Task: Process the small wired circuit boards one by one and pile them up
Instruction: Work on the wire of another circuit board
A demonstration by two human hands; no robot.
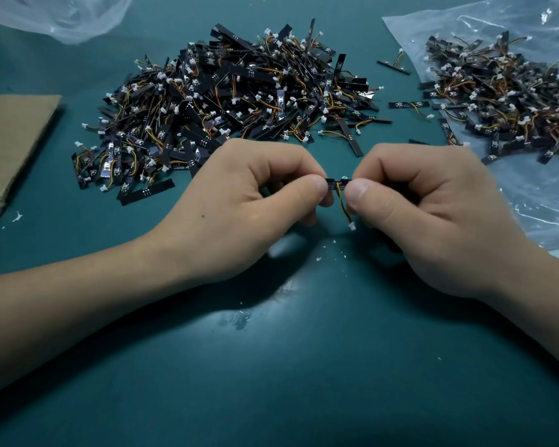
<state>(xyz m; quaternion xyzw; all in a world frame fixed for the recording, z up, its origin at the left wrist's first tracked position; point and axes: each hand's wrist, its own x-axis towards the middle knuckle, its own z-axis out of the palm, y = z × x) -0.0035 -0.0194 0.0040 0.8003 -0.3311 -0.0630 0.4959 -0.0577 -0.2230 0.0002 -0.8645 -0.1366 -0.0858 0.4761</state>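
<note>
Teal tabletop (271, 366) below, flecked with small white scraps. Beyond the hands, at centre, a broad heap of black strip-shaped circuit boards (226, 98), tangled with red, yellow and black wires and white plugs. To the right, a second heap of like boards (504, 101) on a crinkled clear plastic sheet (530, 201), with a few loose boards lying between the two heaps. At far left, a flat piece of brown cardboard (10, 133); at top left, a bunched clear plastic bag (62, 17).

Nearer, left hand (239, 208) and right hand (433, 214) side by side above the tabletop, fingers curled in, thumbs forward and nearly meeting. Between them, one small black circuit board (338, 182), held level: left end pinched in the left grip, right end in the right grip, thumb against forefinger on each side. Only its short middle stretch visible. From that middle, a thin yellow, red and black wire (344, 204) hanging down between the thumbs, ending in a tiny white connector (352, 226) low beside the right thumb.
</note>
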